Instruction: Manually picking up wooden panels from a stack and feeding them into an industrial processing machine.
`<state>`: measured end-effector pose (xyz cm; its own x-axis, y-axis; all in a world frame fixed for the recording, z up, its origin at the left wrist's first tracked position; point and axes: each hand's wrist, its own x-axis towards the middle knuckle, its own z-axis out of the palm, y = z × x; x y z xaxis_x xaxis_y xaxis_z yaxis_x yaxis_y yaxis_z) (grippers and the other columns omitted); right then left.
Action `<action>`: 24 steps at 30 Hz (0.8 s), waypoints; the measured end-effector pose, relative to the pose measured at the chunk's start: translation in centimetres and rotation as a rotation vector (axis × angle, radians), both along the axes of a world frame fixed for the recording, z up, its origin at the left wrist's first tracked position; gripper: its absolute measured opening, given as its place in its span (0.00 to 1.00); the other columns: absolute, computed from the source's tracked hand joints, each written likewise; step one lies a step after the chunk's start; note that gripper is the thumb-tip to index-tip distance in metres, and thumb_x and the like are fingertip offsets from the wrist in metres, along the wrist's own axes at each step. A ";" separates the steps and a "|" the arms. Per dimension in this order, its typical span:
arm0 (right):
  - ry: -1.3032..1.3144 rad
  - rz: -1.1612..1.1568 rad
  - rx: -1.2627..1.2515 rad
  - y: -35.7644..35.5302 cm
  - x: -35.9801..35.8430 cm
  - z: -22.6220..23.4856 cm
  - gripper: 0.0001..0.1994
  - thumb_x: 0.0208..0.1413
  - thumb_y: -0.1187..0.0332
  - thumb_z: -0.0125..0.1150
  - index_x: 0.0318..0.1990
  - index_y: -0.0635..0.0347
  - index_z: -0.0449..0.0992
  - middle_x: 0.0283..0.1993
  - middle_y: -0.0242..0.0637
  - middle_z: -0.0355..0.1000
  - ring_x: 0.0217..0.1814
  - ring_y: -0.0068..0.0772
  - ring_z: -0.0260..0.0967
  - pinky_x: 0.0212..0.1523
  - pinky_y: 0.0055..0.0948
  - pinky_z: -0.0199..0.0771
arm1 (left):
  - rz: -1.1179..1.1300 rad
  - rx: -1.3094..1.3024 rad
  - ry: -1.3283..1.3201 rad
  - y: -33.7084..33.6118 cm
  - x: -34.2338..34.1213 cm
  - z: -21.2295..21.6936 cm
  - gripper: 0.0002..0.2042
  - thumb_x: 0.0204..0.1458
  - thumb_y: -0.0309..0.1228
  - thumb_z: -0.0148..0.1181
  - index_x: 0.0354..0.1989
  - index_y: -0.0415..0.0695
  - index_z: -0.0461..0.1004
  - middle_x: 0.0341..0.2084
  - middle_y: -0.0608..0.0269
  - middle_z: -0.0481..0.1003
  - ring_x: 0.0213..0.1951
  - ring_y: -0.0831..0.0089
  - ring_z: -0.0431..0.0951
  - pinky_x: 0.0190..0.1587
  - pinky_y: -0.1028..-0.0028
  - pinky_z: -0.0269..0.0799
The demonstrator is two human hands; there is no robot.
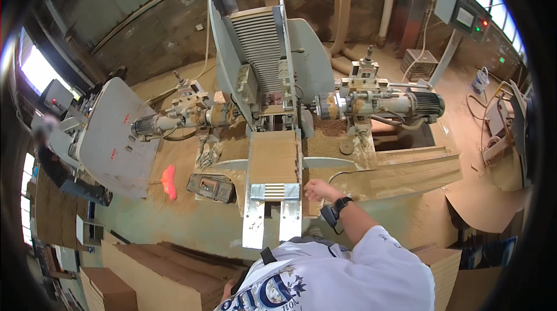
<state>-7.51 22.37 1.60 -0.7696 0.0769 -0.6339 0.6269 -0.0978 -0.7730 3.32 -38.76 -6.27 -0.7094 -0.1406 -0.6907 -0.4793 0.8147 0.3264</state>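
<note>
Beside the right edge of a metal feed track (253, 232) is my right hand (316, 190), its fingers curled in, with nothing visible in them. A dark watch and a strapped-on device are on that wrist and forearm. Thin brown strips (274, 157) lie packed across the track. At their near end sits a pale-striped piece (276, 191) between two grey metal blocks. Low in the view, only a bit of my left hand or forearm (228, 289) shows beside my shirt, next to brown boards; its fingers are hidden.
Machine heads with motors (426, 104) flank the track, below a tall ribbed chute (255, 44). A toolbox (211, 188) and a bright pink object (169, 182) lie to the left. Stacked boards (168, 276) stand close by. Another person (58, 166) is at far left.
</note>
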 end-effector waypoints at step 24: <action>-0.095 0.061 0.421 2.0 7.8 -10.1 0.14 0.50 0.60 0.50 0.33 0.61 0.75 0.24 0.38 0.72 0.21 0.33 0.70 0.21 0.29 0.68 | -0.273 0.036 0.057 0.8 1.4 -3.3 0.18 0.44 0.42 0.57 0.34 0.37 0.76 0.30 0.48 0.76 0.37 0.59 0.77 0.40 0.67 0.70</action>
<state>0.28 24.38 -8.54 -0.7203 0.3001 -0.6254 0.6922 0.2533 -0.6758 4.72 -37.94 -9.62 -0.7556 0.0851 -0.6494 -0.2234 0.8986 0.3776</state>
